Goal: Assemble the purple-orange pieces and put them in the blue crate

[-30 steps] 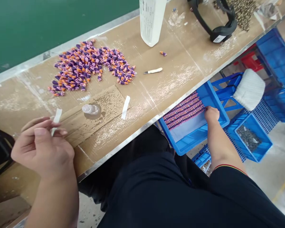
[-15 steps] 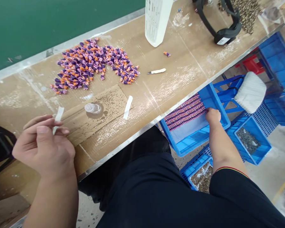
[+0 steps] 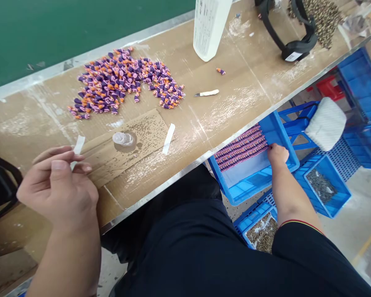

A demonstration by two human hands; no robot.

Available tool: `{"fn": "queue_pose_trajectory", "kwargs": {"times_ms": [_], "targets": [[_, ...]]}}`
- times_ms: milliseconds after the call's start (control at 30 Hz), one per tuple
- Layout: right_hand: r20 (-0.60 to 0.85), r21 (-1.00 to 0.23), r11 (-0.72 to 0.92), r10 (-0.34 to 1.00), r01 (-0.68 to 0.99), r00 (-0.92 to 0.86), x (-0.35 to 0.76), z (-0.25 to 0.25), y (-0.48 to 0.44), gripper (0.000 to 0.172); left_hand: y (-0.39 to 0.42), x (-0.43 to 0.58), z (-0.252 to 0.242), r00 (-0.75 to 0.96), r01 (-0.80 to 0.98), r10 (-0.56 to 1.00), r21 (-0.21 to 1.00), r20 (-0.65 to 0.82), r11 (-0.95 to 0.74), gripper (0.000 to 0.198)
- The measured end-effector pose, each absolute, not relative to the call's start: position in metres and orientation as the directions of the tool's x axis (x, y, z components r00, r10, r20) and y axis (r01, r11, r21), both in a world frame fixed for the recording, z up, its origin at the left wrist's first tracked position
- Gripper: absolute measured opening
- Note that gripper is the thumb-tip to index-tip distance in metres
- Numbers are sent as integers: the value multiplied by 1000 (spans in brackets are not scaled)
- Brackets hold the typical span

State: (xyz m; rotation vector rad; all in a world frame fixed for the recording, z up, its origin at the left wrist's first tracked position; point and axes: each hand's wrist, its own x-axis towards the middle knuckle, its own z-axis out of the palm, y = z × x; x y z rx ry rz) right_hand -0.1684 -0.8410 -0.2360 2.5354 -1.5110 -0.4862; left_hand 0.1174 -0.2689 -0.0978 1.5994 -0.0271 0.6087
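Note:
My left hand [image 3: 60,187] hovers over the left part of the bench, palm partly up, fingers loosely bent and apart, with no object visible in it. Just beyond its fingertips is a white tape strip [image 3: 79,145] at the end of a brown cardboard piece [image 3: 111,171]. On the cardboard sits a small clear cup [image 3: 123,139] amid dark wet spots. My right hand [image 3: 278,155] is closed inside a blue tray [image 3: 284,140], at the ends of pink, purple and orange striped strips [image 3: 243,149]. Its fingertips are hidden, so anything it grips cannot be made out.
A heap of small purple-orange pieces [image 3: 111,84] lies on the bench, near a white-handled craft knife [image 3: 207,93]. Behind stand a white bottle [image 3: 208,33] and a black headband device [image 3: 297,47]. Blue crates [image 3: 334,202] and a stool with a pale cushion [image 3: 326,123] are at right.
The view has shifted slightly, so the bench things appear a little further right. Both hands keep nearly the same place and shape.

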Motion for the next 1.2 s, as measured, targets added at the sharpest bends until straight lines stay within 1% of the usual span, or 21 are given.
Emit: {"fn": "queue_pose_trajectory", "kwargs": {"times_ms": [167,300,467,633,733,867,933,1100,1200], "targets": [[-209,290,-474,-879,-831,429,-168,-233,-839,37,-270,117,-97,856,-361,347,923,384,-132,25],[-221,279,-479,-875,-832,430,-169,-230,-839,40,-273,114,-94,847,-381,357,918,394,-111,23],[-242,260,-495,-864,-829,440,-170,-231,-839,45,-271,112,-96,856,-334,362,929,370,-160,23],[-257,249,-493,-864,-834,434,-171,-232,-839,47,-272,112,-95,840,-391,350,910,413,-137,21],[-258,241,-496,-862,-835,437,-171,-232,-840,48,-275,111,-93,853,-381,339,917,398,-117,24],[-259,231,-504,-857,-832,446,-172,-234,-840,48,-277,113,-92,853,-387,338,916,398,-101,31],[-260,228,-507,-854,-831,450,-172,-235,-840,47,-278,112,-90,852,-391,340,916,398,-94,31],[-256,228,-509,-854,-830,454,-172,-235,-840,45,-281,105,-81,866,-319,327,921,379,-223,31],[-254,234,-507,-856,-829,451,-171,-233,-842,45,-280,107,-84,863,-317,340,925,373,-209,27]]}}
